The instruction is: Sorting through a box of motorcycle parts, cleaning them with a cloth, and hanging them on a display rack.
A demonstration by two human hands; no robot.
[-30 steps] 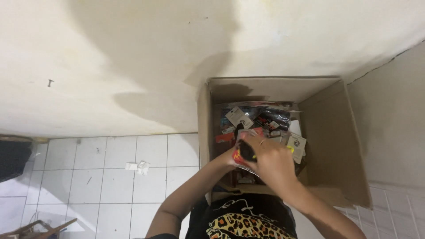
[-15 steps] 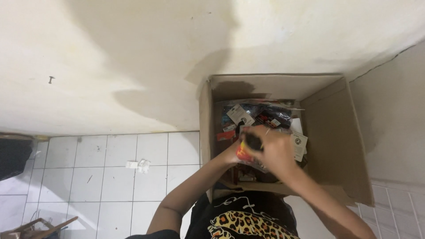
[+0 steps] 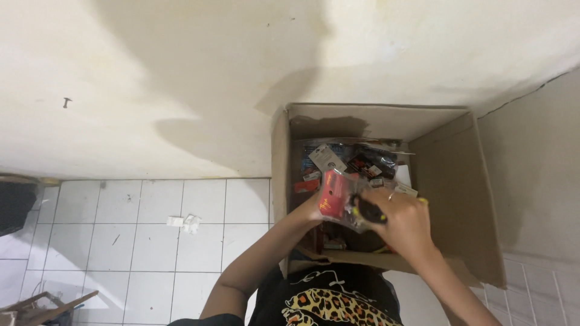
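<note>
Red-backed blister pack [image 3: 343,204] sits between both hands over the open cardboard box [image 3: 450,181], long axis roughly level. Her left hand [image 3: 313,208] pinches its red end; her right hand [image 3: 406,220] wraps around the clear end.

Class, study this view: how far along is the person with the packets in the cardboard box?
Done: nothing taken out shows on the tiled floor, only small paper scraps. In hand: the left hand and right hand together hold one red packet in clear wrap above the open cardboard box. Left: many packets lie inside the box.
</note>
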